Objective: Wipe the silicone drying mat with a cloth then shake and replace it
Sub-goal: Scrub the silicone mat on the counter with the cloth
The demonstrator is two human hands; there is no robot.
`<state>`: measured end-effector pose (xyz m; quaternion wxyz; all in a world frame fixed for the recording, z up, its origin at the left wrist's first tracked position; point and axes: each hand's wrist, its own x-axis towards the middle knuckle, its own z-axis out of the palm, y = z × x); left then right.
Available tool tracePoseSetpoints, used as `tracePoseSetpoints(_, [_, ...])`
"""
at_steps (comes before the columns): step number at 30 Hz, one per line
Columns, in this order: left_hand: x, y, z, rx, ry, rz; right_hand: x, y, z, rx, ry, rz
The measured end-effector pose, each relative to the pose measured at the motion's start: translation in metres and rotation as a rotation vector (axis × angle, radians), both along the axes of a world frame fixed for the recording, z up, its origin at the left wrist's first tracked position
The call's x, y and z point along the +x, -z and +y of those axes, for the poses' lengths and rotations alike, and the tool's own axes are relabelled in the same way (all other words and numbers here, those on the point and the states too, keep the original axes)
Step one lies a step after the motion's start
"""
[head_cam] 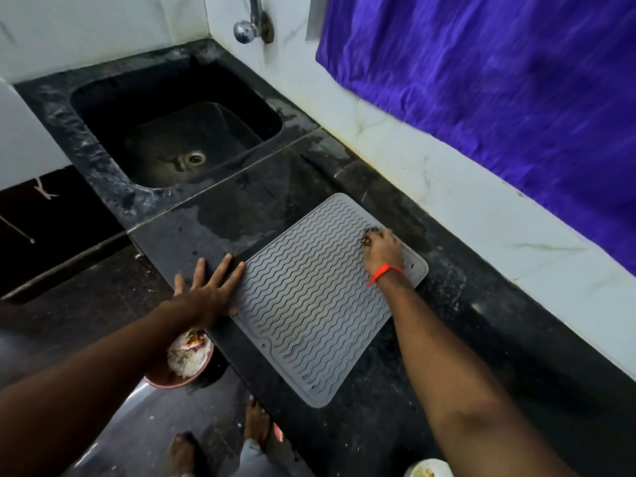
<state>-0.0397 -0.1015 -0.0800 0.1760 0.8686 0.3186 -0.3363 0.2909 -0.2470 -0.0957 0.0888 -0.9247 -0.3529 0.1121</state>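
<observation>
A grey silicone drying mat with wavy ridges lies flat on the black stone counter, turned at an angle. My right hand, with a red thread at the wrist, presses down on the mat's far right corner. It is closed around a small dark cloth, of which only a bit shows past the knuckles. My left hand lies flat with fingers spread on the counter, its fingertips touching the mat's left edge.
A black sink with a wall tap sits to the far left. A purple curtain hangs along the white tiled wall. On the floor below stand a bowl of scraps and my bare feet.
</observation>
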Motion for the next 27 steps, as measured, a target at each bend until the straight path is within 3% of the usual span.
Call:
tracePoseSetpoints(4, [-0.002,0.006,0.004,0.017,0.011,-0.002,-0.083,-0.001,-0.01,0.023,-0.156,-0.039])
tracePoseSetpoints(8, [-0.002,0.009,0.004,0.02,0.001,-0.012,-0.197,0.001,-0.039,0.059,-0.299,0.053])
tracePoseSetpoints(11, [-0.003,0.01,0.002,0.026,-0.004,-0.026,-0.241,-0.005,-0.053,0.092,-0.433,0.197])
tracePoseSetpoints(14, [-0.004,0.008,0.001,0.016,-0.003,-0.034,-0.21,-0.029,-0.043,0.142,-0.327,0.543])
tracePoseSetpoints(16, [-0.004,0.007,0.001,0.008,-0.002,-0.03,-0.159,-0.042,-0.03,0.224,-0.145,0.594])
tracePoseSetpoints(20, [-0.003,0.005,0.002,-0.001,-0.008,-0.03,-0.043,-0.05,-0.001,0.42,0.146,0.409])
tracePoseSetpoints(23, [-0.002,0.006,0.002,-0.012,-0.019,-0.031,0.026,-0.034,0.017,0.252,0.145,0.18])
tracePoseSetpoints(27, [-0.002,0.008,0.003,-0.002,-0.039,-0.036,0.039,-0.013,0.026,0.004,-0.003,0.055])
